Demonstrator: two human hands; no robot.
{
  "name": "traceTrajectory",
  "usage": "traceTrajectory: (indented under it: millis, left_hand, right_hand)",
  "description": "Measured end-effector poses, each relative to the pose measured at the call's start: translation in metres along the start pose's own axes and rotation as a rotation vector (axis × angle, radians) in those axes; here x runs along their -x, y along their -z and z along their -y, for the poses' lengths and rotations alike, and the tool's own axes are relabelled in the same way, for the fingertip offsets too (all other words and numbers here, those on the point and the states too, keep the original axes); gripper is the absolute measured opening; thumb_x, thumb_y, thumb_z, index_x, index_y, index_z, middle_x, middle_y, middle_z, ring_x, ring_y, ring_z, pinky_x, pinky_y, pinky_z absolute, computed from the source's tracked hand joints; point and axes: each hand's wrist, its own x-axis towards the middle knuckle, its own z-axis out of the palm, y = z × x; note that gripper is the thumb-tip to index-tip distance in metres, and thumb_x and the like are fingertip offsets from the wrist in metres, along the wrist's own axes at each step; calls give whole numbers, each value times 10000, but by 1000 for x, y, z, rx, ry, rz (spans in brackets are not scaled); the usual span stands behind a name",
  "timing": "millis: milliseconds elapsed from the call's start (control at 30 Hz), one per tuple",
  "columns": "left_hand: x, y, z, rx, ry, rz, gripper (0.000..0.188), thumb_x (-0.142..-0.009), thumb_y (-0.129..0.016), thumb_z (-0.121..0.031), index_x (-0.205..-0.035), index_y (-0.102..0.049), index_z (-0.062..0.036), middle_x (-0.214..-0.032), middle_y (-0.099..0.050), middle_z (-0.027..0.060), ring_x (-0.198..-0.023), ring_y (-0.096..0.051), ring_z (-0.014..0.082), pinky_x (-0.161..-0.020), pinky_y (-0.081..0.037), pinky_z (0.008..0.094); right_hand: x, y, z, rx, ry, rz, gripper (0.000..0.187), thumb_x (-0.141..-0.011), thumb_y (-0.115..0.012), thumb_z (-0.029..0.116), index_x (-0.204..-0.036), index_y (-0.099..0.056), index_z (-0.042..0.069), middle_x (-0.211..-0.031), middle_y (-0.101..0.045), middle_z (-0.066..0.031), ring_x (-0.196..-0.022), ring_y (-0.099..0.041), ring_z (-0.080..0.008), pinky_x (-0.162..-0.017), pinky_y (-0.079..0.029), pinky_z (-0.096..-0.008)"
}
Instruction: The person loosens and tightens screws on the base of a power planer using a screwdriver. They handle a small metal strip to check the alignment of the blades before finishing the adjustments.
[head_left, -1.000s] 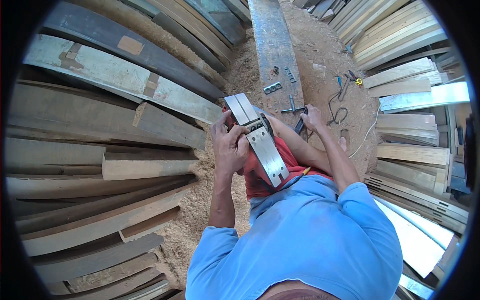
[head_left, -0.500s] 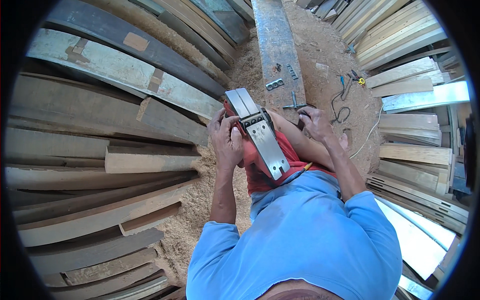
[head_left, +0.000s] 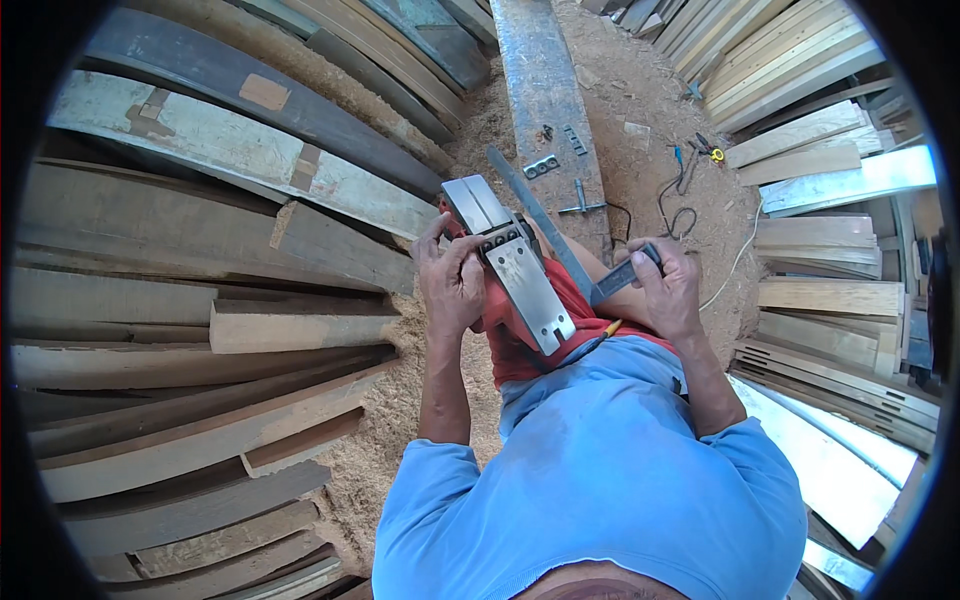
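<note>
An electric planer (head_left: pixel 532 298) lies sole-up across my lap, its metal base plates and the cutter-head slot between them facing me. My left hand (head_left: pixel 448 278) closes round its left side, with fingertips near the cutter head. In my right hand (head_left: pixel 672 288) is a try square (head_left: pixel 622 281), gripped by its dark stock. The long metal blade slants up and left, just beside the planer's right edge. A yellow-and-dark pencil-like stick (head_left: pixel 605 334) rests at my waist.
A plank bench (head_left: pixel 545 70) ahead bears a T-handled wrench (head_left: pixel 581 202), a metal block with round holes (head_left: pixel 541 167) and small parts. Stacked boards (head_left: pixel 130 220) line the left, more timber (head_left: pixel 815 245) the right. A dark cable (head_left: pixel 664 205) and yellow-handled tool (head_left: pixel 716 155) lie on the sawdust-covered floor.
My right hand has come back toward my lap from beside the bench, and the try square now shows in it. My left hand still holds the planer.
</note>
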Motion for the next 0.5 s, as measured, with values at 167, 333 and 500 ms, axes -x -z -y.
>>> traceTrajectory:
  millis: [167,333,500]
  left_hand:
    - [-3,4,-1,-50,-16,52,284,-840,-578,-27,-1043,-775,-57,-1430,-577,244,-1374,-483,388,-1136,-403,503]
    - [-3,3,2,-30,-22,32,253,-869,-579,-64,-1054,-751,-48,-1410,-586,256,-1369,-487,397,-1124,-403,520]
    - [0,1,-1,-15,54,-32,282,-907,-555,-129,-1115,-730,-52,-1397,-593,263,-1365,-492,394,-1129,-397,528]
  right_hand:
    - [13,-7,0,26,69,26,214,-1072,-604,162,-1116,-704,-22,-970,-767,-91,-864,-717,-154,-814,-561,-312]
    - [23,-11,-2,81,106,42,207,-1078,-606,146,-1154,-689,-27,-993,-768,-94,-898,-708,-124,-825,-568,-293]
    - [30,-13,-2,51,104,26,207,-1086,-605,130,-1186,-672,-39,-1031,-766,-99,-911,-697,-101,-812,-582,-276]
